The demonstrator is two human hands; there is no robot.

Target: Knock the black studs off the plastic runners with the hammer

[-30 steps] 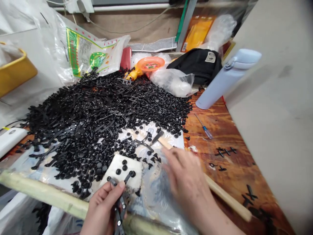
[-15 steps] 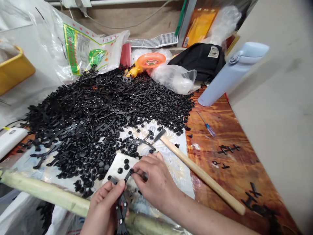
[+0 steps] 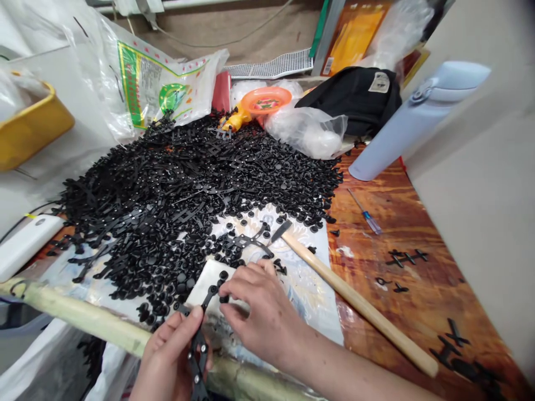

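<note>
My left hand (image 3: 165, 356) at the bottom edge grips a jointed black plastic strip (image 3: 197, 345) set with round studs, and the strip's upper end rises over a white pad (image 3: 204, 284). My right hand (image 3: 263, 312) lies across that pad, its fingertips at the strip's upper end beside a black stud (image 3: 224, 299). Whether those fingers hold anything is hidden. Behind the pad spreads a large heap of black plastic studs and strips (image 3: 188, 184). A wooden-handled hammer (image 3: 359, 301) lies to the right of my right hand.
A bamboo pole (image 3: 79, 317) runs along the near edge. On the wooden bench (image 3: 376, 267) lie a small screwdriver (image 3: 365, 214) and several black cross-shaped pieces (image 3: 407, 257). A pale blue bottle (image 3: 418, 120), black bag (image 3: 351, 100), plastic sacks (image 3: 167, 83) and yellow tray (image 3: 33, 128) stand beyond.
My right hand has come in from the right and now lies over the white pad at the strip's upper end. The whole view has shifted slightly.
</note>
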